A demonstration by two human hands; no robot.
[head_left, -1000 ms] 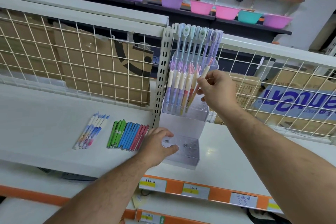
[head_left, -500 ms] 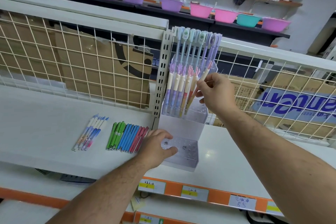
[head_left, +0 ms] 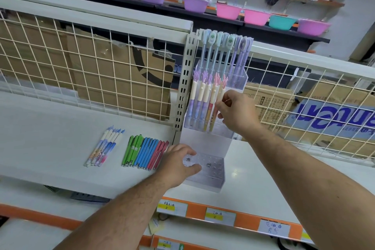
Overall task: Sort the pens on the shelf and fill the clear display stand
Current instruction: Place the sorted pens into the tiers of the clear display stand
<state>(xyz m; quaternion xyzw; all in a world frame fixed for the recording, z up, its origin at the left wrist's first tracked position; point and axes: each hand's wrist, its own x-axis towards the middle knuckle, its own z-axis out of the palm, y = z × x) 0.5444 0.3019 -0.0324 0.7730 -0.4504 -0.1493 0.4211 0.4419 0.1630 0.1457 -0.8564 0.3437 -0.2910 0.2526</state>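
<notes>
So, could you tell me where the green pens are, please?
In the head view, the green pens lie on the shelf left of the clear display stand, between the pastel pens and the blue pens.

On the orange shelf-edge strip (head_left: 195,211) toward six o'clock, the left tag (head_left: 172,206) and the middle tag (head_left: 220,215) each carry small handwritten characters with what looks like a 5 beneath. The right tag (head_left: 274,229) at five o'clock shows handwritten characters above marks reading roughly 6 5. At three o'clock a cardboard box (head_left: 332,115) bears large blue letters turned upside down, not surely legible, and the white mark on the green pens (head_left: 134,149) at eight o'clock is too small to read.
</notes>
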